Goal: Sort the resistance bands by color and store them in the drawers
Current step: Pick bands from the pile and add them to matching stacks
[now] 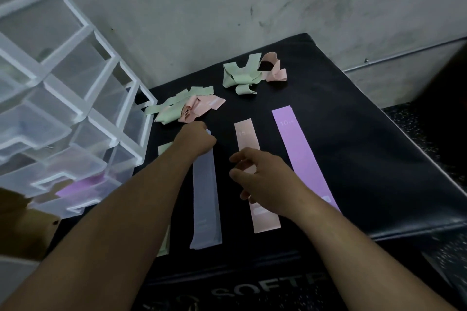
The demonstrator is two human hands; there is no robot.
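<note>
Flat bands lie side by side on the black padded box (353, 159): a pale blue-grey band (205, 199), a pink band (246, 134) and a purple band (300, 151). A green band (164, 148) shows partly under my left arm. My left hand (195, 140) is curled at the far end of the blue-grey band and pinches it. My right hand (262, 179) hovers over the pink band with fingers loosely curled, holding nothing. Two tangled heaps of green and pink bands (184, 106) (249, 73) lie further back.
A clear plastic drawer unit (65, 98) stands at the left edge of the box; a lower drawer (80, 187) holds something purple. A grey wall rises behind. The box's right edge drops to a speckled floor (434, 139).
</note>
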